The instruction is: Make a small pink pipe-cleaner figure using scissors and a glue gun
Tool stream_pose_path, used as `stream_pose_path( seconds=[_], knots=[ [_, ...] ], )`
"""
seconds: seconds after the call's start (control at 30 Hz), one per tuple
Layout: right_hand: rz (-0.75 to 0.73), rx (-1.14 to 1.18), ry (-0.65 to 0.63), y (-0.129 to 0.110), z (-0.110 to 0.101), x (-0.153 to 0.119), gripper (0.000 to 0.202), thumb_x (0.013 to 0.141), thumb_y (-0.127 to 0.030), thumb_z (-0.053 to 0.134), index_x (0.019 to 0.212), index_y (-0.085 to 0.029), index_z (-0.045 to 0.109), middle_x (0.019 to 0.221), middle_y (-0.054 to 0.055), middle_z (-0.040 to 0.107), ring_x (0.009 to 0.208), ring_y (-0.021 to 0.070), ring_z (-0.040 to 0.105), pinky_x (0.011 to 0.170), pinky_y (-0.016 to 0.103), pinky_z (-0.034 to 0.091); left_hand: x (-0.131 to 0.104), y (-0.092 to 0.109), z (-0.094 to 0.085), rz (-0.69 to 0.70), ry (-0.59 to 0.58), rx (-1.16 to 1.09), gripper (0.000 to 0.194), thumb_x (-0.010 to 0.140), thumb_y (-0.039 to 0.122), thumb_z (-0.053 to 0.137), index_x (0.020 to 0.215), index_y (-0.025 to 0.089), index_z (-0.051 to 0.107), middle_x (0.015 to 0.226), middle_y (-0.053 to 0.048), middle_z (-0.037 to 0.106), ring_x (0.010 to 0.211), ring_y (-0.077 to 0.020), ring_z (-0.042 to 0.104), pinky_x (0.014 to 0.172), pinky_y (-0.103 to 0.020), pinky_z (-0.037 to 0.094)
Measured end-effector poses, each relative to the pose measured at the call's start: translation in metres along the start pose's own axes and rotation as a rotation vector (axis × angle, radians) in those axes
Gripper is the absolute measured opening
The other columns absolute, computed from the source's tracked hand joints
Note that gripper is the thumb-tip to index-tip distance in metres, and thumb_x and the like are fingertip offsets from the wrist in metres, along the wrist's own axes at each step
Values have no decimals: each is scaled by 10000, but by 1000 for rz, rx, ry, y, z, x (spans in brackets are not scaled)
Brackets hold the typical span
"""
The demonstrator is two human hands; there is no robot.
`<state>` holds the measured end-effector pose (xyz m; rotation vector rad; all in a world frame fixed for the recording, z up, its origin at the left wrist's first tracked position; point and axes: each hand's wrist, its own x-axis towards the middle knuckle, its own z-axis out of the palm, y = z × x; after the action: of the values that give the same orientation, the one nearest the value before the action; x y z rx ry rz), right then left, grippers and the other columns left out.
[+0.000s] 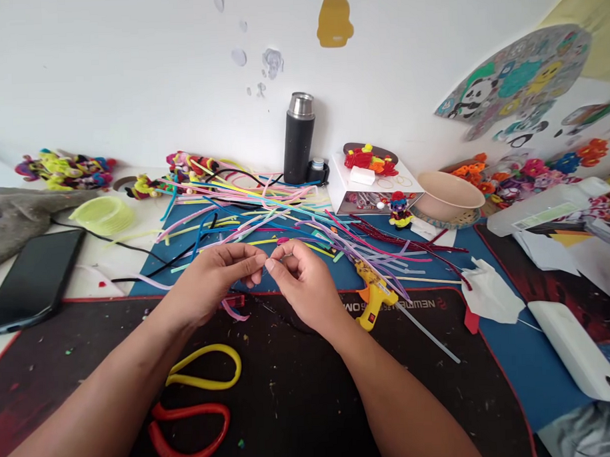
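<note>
My left hand (pixel 227 274) and my right hand (pixel 301 278) meet fingertip to fingertip above the back edge of the black desk mat (pixel 291 395). Both are closed in a pinch, and whatever sits between the fingertips is too small to make out. Just behind them lies a loose heap of coloured pipe cleaners (pixel 225 221). A yellow glue gun (pixel 375 298) with a clear glue stick rests close to my right wrist. Under my left forearm, scissors with a yellow handle loop (pixel 230 383) and a red handle loop (pixel 193 452) are partly hidden.
A black thermos (pixel 298 139) stands by the wall beside a white box (pixel 373 186) and a beige bowl (pixel 451 193). To the left are a phone (pixel 34 281) and a yellow-green coil (pixel 102 215). A white device (pixel 574 349) and a crumpled tissue (pixel 491 292) lie right.
</note>
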<state>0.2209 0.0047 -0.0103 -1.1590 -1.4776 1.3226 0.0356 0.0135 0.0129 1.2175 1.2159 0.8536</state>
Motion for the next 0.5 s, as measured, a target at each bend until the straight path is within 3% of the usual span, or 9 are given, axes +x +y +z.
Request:
stream_pose_path(
  seconds=[0.23, 0.5],
  knots=[
    [52, 203, -34, 0, -1, 0, 257, 975, -470, 717, 976, -245, 592, 665, -70, 584, 491, 108, 434, 491, 250, 326, 1, -6, -2, -24, -10, -137, 432, 642, 535, 1019, 834, 204, 818, 813, -34, 764, 712, -158, 623, 661, -263, 509],
    [61, 241, -52, -1, -1, 1, 266, 959, -472, 739, 967, -237, 615, 665, -68, 583, 490, 100, 431, 480, 245, 317, 2, -9, -3, 67, 36, -49, 385, 738, 545, 960, 836, 206, 805, 795, -13, 751, 703, -151, 617, 673, -266, 503]
  ],
)
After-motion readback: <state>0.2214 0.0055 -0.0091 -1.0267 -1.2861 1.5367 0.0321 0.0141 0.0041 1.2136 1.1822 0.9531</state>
